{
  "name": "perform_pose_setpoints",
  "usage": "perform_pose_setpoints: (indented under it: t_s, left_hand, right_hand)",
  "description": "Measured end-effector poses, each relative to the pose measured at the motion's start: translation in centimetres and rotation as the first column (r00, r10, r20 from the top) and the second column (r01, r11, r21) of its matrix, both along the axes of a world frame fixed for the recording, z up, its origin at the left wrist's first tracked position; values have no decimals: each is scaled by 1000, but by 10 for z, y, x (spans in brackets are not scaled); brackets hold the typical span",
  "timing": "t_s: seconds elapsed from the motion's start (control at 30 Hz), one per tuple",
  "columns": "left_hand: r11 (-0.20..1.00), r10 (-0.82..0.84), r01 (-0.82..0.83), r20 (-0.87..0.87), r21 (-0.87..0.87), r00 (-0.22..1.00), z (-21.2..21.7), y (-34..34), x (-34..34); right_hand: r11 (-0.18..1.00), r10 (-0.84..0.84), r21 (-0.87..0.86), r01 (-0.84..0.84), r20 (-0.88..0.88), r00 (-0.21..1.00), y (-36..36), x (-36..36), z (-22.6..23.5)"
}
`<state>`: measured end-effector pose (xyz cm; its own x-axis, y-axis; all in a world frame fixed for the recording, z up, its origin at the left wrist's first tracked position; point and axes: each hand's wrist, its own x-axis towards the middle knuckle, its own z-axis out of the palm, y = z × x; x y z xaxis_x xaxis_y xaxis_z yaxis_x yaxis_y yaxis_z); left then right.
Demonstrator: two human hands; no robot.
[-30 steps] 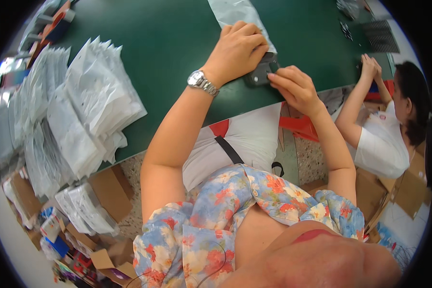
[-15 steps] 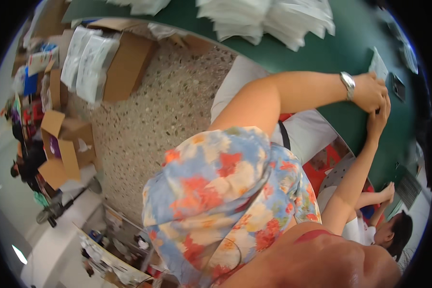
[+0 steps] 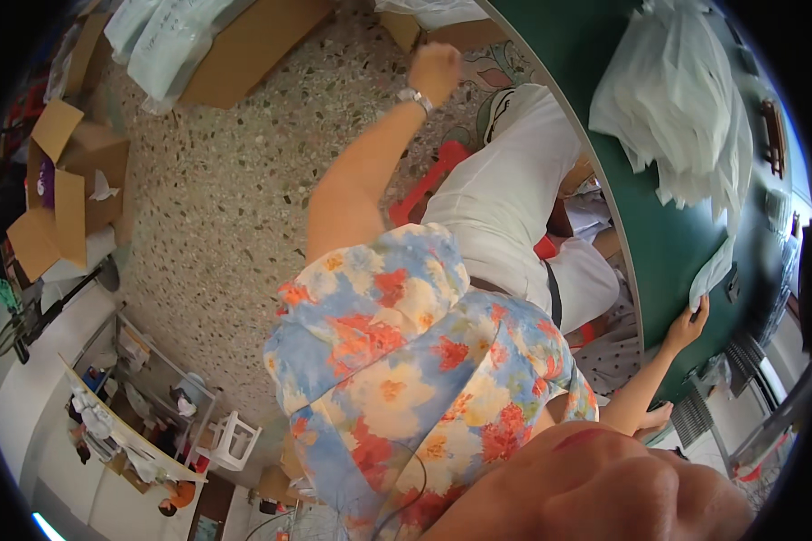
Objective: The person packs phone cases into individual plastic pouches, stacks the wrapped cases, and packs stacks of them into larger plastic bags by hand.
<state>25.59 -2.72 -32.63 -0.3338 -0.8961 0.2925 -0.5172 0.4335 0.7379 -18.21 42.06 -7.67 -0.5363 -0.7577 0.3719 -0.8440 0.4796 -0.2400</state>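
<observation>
My left hand (image 3: 435,74), with a silver watch on its wrist, is out over the speckled floor, away from the table. Its fingers look curled into a fist, slightly blurred, and no object shows in it. On the green table (image 3: 636,225) my right hand (image 3: 688,326) pinches the near end of a white plastic bag (image 3: 713,273). This bag stretches toward a loose heap of white plastic bags (image 3: 663,99) and meets its hanging edge. A small dark object (image 3: 733,287) lies just beyond my right hand.
Cardboard boxes (image 3: 253,50) with packed white bundles stand on the floor at the upper left. An open carton (image 3: 86,171) is at far left. Part of another person's hand (image 3: 656,418) shows by my right forearm. A grey ridged rack (image 3: 692,417) sits at lower right.
My hands were together over the table; my left hand has swung away over the floor. My right hand now grips the bag's end. The whole view has turned.
</observation>
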Motion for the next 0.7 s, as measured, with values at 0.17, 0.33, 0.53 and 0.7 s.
perform_pose_setpoints:
  t_s: [0.17,0.33,0.53,0.7]
  left_hand:
    - [975,178,-171,38,-142,983,-48,-91,3]
    - [979,-39,-23,301,202,953,-55,-139,-6]
    - [964,-139,37,380,264,915,-51,-152,-19]
    - [949,-184,57,396,311,900,-58,-155,-20]
  right_hand:
    - [998,-65,13,64,62,996,6,8,16]
    - [987,-154,52,152,29,988,14,15,29]
    - [967,-252,44,251,3,968,28,11,42]
    - [956,-287,79,284,22,958,30,8,47]
